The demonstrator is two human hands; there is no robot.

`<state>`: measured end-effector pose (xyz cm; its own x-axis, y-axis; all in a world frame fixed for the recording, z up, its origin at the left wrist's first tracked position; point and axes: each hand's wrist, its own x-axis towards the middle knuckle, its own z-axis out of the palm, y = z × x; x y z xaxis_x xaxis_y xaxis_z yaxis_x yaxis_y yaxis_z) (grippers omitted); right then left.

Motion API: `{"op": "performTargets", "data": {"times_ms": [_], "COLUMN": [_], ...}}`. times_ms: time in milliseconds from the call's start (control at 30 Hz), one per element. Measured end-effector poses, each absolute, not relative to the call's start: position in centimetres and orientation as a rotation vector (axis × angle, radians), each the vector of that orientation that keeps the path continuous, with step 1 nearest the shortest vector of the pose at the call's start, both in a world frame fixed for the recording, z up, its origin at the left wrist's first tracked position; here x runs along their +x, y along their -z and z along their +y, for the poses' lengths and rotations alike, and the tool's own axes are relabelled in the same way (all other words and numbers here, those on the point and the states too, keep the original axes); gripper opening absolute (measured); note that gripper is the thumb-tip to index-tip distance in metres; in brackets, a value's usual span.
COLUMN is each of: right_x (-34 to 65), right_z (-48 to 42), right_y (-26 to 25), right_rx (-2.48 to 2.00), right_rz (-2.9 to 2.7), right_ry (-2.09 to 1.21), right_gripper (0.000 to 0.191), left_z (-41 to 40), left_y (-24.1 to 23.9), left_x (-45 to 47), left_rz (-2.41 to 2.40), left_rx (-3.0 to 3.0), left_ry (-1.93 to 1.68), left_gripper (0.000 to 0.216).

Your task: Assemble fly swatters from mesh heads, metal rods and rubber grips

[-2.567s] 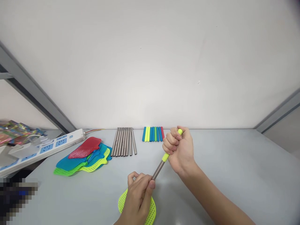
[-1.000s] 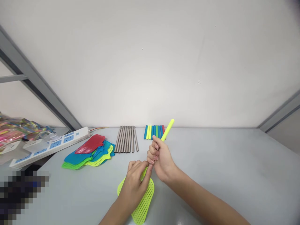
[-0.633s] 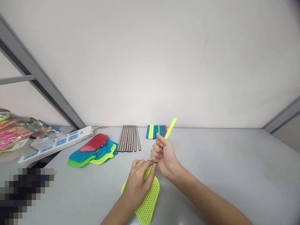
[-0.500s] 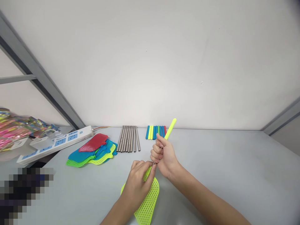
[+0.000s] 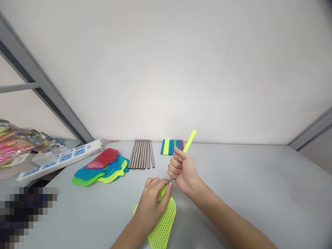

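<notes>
1. Low in the middle of the view, the mesh (image 5: 164, 223) is beneath the left hand (image 5: 153, 199), whose grip pinches its neck between thumb and fingers.
2. Just above, the right hand (image 5: 183, 169) is clenched round the rod (image 5: 170, 180); the handle (image 5: 190, 140) juts from the top of that fist, slanting up to the right.
3. Only a short bit of rod shows between the two hands.
4. In the earliest frame the right fist wrapped the handle, higher up, with more bare rod below; now it sits lower, nearer the left. Since half a second ago the hands have hardly changed.
5. Fingers hide where rod meets neck and where rod meets handle. The mesh is partly covered and cut off below; whether it touches the surface (image 5: 246, 180), I cannot tell. A patch at lower left is pixelated.
</notes>
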<state>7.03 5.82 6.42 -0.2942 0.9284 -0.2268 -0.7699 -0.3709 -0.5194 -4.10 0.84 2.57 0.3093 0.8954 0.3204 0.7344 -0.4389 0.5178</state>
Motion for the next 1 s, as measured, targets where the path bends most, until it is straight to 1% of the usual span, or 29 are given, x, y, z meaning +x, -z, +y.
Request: {"op": "performTargets", "data": {"times_ms": [1000], "right_x": [7.93], "right_z": [6.57], "right_y": [-6.73], "right_rx": [-0.636], "right_rz": [-0.35], "right_ry": [-1.87], "right_gripper": [0.037], "left_z": [0.72], "left_y": [-2.76], "left_x": [-3.96], "left_rz": [1.456], "left_rx": [2.301], "left_ry": [-0.822], "left_gripper": [0.022]}}
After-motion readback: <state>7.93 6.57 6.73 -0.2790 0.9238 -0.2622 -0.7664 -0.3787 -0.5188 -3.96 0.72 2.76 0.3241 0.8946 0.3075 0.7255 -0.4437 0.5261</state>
